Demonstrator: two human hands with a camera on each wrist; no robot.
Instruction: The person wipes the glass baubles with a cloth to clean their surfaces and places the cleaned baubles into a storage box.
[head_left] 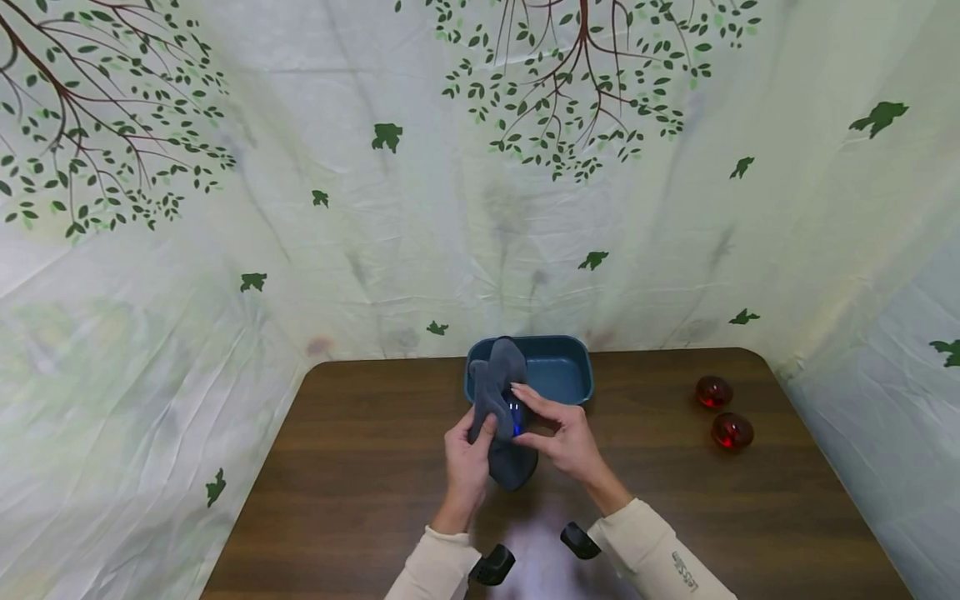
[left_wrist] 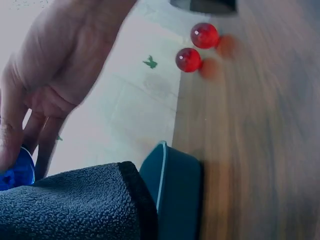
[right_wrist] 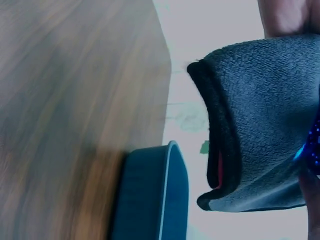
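A dark grey fleecy cloth (head_left: 491, 387) with a black edge hangs folded in my left hand (head_left: 467, 457), thumb on its near side. My right hand (head_left: 566, 437) pinches a shiny, see-through blue ball (head_left: 517, 414) between thumb and fingers, right against the cloth. Part of the ball is hidden by the cloth. In the left wrist view, the blue ball (left_wrist: 19, 172) shows under the right fingers, beside the cloth (left_wrist: 75, 202). Sparkling blue specks on the ball (right_wrist: 314, 147) appear at the right edge of the right wrist view. Both hands are above the table.
Behind the hands, a blue rectangular bin (head_left: 558, 371) stands at the far edge of the brown wooden table (head_left: 360, 467). Two see-through red balls (head_left: 714, 392) lie at the right, one nearer than the other. A leaf-patterned curtain (head_left: 480, 225) hangs behind the table.
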